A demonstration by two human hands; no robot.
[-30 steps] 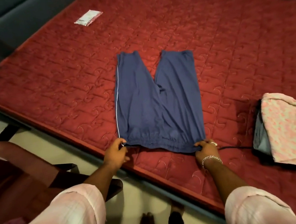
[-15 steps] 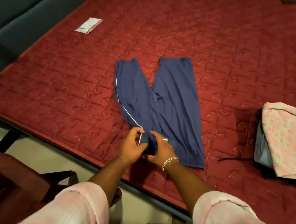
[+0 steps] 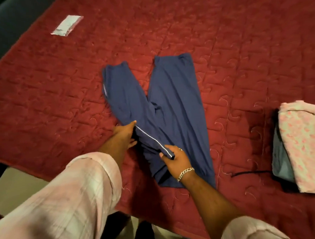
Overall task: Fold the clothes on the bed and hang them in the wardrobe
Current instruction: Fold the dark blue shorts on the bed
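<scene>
Head view, the only one I have: navy blue soft-fabric trousers with a white side stripe (image 3: 170, 107) lie mid-frame on the red quilted bed cover (image 3: 240, 40), legs splayed in a V toward the top of the frame.

My right hand (image 3: 175, 159), lower centre, pinches the striped waistband corner, carried over onto the other half. My left hand (image 3: 123, 135), just left of it, has straight fingers laid against the fold line, gripping nothing.

My read: this is the lengthwise fold, one leg over the other.

To do it well:
- Keep the left fingers flat on the crease as an anchor.
- Carry the right-hand corner across until both waistband edges line up.
- Then swing the upper-left leg onto the right one; they are well apart now.
- Smooth the bunched fabric at the crotch before the next fold.

At the right edge, a pink patterned folded cloth (image 3: 307, 143) sits on a grey-blue folded garment (image 3: 280, 158), near the trousers; don't drag into them. A small clear plastic packet (image 3: 67, 25) sits upper left, well apart.
</scene>
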